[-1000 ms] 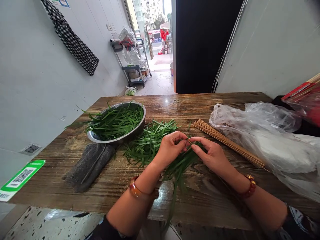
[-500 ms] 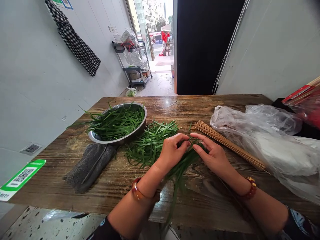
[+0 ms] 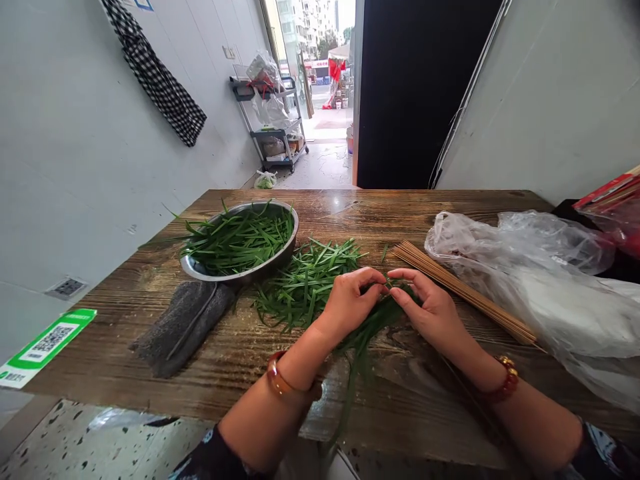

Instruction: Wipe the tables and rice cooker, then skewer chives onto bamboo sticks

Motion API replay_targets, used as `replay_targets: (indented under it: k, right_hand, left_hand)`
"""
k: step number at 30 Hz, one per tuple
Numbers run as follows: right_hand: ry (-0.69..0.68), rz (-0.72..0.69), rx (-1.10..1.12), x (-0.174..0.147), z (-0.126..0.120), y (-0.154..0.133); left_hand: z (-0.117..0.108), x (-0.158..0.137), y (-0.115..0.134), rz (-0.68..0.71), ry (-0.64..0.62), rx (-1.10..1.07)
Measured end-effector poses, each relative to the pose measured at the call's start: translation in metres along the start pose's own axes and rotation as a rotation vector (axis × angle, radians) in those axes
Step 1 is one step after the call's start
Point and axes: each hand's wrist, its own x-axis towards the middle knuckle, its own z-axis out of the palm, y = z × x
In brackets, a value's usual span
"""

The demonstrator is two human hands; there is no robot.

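Observation:
My left hand (image 3: 353,298) is closed in a pinch on green chives (image 3: 367,327), whose long leaves hang toward the table's near edge. My right hand (image 3: 426,305) meets it almost fingertip to fingertip, thumb and forefinger pinched around what looks like a thin bamboo skewer. A faint stick line runs from under that hand to the lower right; the fingers hide most of it. Just beyond my left hand lies a loose pile of cut chives (image 3: 313,277). To the right of my right hand rests a bundle of bamboo skewers (image 3: 465,290).
On the wooden table (image 3: 200,407), a metal bowl (image 3: 240,275) heaped with chives stands at left, beside a dark grey cloth (image 3: 183,330). Clear plastic bags (image 3: 540,287) cover the right side. A QR-code card (image 3: 47,347) is at the left edge. A cart (image 3: 275,130) stands near the doorway.
The view has shifted slightly, so everything appears a little to the right. Both hands keep their pinch, with fingertips making only small movements at the chives.

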Motion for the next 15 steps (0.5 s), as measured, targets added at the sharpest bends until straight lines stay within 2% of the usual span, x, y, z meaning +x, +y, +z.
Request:
replay_targets:
  k: [8,13,15]
  right_hand:
    - [-0.021,0.014,0.002,0.001,-0.001,0.009]
    - [-0.028,0.033,0.017,0.001,0.000,0.014]
    - [-0.037,0.060,0.042,0.000,0.000,0.014]
  left_hand:
    - [-0.001,-0.002,0.000,0.102,-0.135,0.049]
    - [-0.003,-0.003,0.003,0.108,-0.154,0.066]
    - [-0.009,-0.001,0.005,0.088,-0.122,0.070]
